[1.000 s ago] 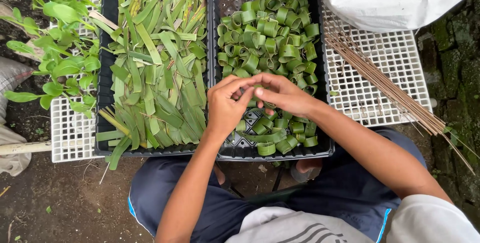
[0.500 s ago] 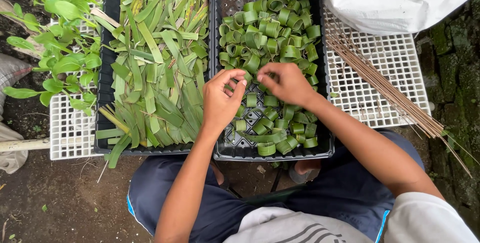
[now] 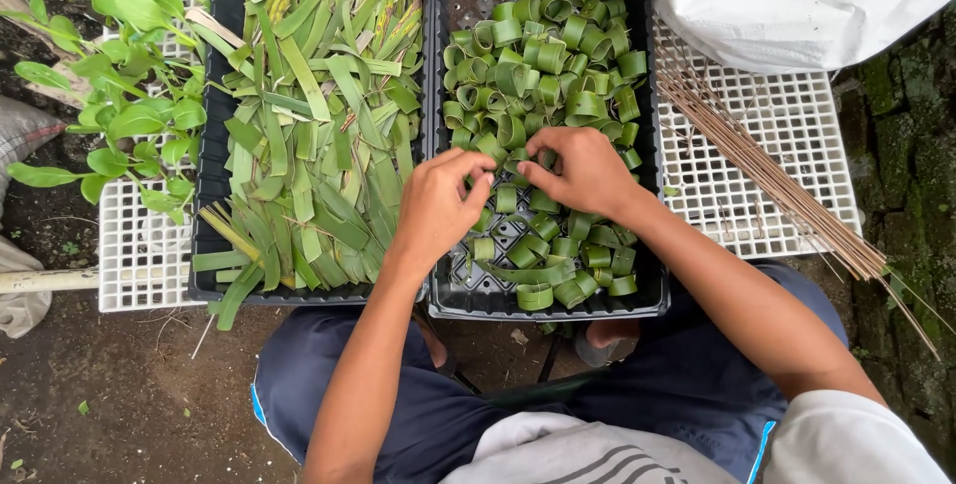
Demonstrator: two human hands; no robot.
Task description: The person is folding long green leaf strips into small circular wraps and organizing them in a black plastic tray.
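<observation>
We work with both hands over the black mesh tray (image 3: 652,290) on the right, which is partly filled with rolled green leaf rings (image 3: 543,66). Our left hand (image 3: 438,207) has its fingers curled in, thumb and forefinger pinched near a leaf ring (image 3: 506,167) at the middle of the tray. Our right hand (image 3: 578,170) meets it from the other side, fingertips closed on the same spot, so the two hands nearly touch. We cannot tell exactly how much of the ring each hand grips, since the fingers cover it.

The rings lie thickest toward the far end of the tray and thinner near us, where bare mesh shows. Just beside it on the left stands a second black tray (image 3: 204,275) heaped with flat, cut leaf strips (image 3: 319,135). Both trays rest on a white grid counter (image 3: 787,135). A bundle of thin brown sticks (image 3: 777,180) lies slantwise across the right part of the grid. A white sack (image 3: 777,16) sits at the far right, and leafy green plants (image 3: 129,66) grow at the far left. Below, our knees in dark blue shorts (image 3: 438,414) are over bare soil.
</observation>
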